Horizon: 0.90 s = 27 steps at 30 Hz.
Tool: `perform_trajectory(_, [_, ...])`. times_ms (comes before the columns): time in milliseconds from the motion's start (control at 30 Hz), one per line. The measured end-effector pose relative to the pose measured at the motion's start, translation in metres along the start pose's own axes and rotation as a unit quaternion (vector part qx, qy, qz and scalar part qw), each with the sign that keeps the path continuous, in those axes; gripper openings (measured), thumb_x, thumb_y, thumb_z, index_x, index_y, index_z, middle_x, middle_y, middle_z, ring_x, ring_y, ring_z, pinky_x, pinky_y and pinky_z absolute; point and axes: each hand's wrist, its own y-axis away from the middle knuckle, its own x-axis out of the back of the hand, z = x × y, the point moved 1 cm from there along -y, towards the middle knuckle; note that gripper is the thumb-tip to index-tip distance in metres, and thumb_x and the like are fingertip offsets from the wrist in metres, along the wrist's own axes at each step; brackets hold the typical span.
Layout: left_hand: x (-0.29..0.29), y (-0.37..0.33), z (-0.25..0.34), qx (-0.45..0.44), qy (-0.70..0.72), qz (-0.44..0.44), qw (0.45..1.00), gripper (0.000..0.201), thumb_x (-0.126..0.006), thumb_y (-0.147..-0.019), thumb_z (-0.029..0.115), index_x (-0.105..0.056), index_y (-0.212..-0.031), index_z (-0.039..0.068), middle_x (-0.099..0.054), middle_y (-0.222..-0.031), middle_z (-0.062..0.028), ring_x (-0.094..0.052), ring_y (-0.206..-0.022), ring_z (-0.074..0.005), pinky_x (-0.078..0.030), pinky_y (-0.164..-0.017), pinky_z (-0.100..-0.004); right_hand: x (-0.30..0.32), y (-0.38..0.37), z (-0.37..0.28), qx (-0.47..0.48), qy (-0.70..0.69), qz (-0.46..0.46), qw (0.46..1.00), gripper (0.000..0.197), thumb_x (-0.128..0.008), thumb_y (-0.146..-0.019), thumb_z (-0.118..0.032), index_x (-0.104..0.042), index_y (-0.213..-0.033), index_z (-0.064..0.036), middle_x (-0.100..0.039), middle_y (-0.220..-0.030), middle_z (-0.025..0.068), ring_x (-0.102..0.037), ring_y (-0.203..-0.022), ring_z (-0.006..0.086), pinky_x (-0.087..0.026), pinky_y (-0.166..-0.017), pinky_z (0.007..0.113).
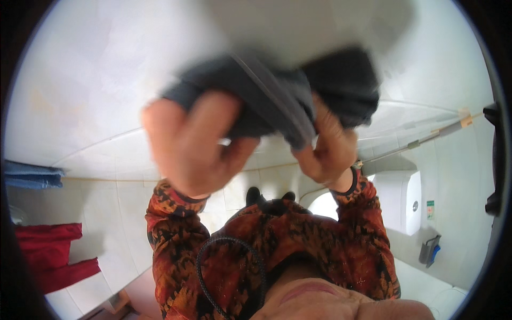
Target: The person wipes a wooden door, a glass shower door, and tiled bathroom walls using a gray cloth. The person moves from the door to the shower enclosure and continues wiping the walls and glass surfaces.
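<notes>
A dark grey cloth (256, 101), bunched and blurred by motion, is held up in front of me. A paler seam or band runs slantwise across it. My left hand (194, 144) grips its left part, with the fingers curled into the fabric. On the other side my right hand (330, 141) pinches the cloth near its middle, below a blacker folded end (344, 85). What kind of garment or cloth it is, I cannot tell. Both hands are raised, with patterned orange-and-black sleeves behind them.
Red cloth (50, 256) and a folded blue towel (34, 175) hang at the left. On the right wall are a white box-shaped dispenser (397, 202) and a small grey-and-blue item (430, 250). A pale blurred shape (314, 26) is above the cloth.
</notes>
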Motion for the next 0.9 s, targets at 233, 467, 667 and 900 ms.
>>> perform_trajectory(233, [-0.007,0.101,0.011,0.087,-0.032,-0.166,0.982,0.028,-0.064,-0.048,0.013,-0.063,-0.076,0.011,-0.040,-0.062,-0.0011,-0.040,-0.055,-0.0181,-0.028,-0.054,-0.0324,-0.058,0.102,0.037,-0.142,0.000,-0.139,0.980,0.033,-0.061,-0.064,-0.001,-0.059,-0.097,-0.0004,-0.057,-0.086,0.0146,-0.054,-0.080,0.0348,-0.043,-0.071,0.039])
perform_trajectory(467, [0.039,0.093,-0.021,0.101,-0.084,-0.124,0.984,0.029,-0.064,-0.049,0.015,-0.062,-0.077,0.012,-0.047,-0.075,-0.0104,-0.044,-0.066,-0.0296,-0.038,-0.057,-0.0384,-0.062,0.064,0.012,-0.136,-0.105,-0.121,0.978,0.043,-0.059,-0.066,-0.001,-0.057,-0.109,-0.0011,-0.055,-0.099,0.0150,-0.053,-0.089,0.0286,-0.040,-0.083,0.038])
perform_trajectory(667, [0.081,0.007,-0.090,-0.126,-0.150,0.190,0.962,0.042,-0.071,-0.072,0.014,-0.048,-0.101,-0.006,-0.054,-0.084,-0.0139,-0.051,-0.067,-0.0173,-0.042,-0.062,-0.0241,-0.078,-0.025,-0.026,0.033,-0.162,-0.126,0.978,0.061,-0.059,-0.072,0.001,-0.035,-0.127,0.0123,-0.046,-0.122,0.0201,-0.048,-0.107,0.0222,-0.042,-0.085,0.031])
perform_trajectory(900, [0.103,0.056,-0.114,-0.014,-0.116,0.258,0.959,0.066,-0.067,-0.073,0.051,-0.043,-0.104,-0.002,-0.050,-0.087,-0.0105,-0.052,-0.073,-0.0178,-0.043,-0.065,-0.0266,-0.140,-0.009,-0.036,-0.068,-0.257,-0.203,0.942,0.057,-0.062,-0.075,-0.003,-0.043,-0.129,-0.0028,-0.049,-0.120,0.0133,-0.051,-0.103,0.0191,-0.045,-0.080,0.028])
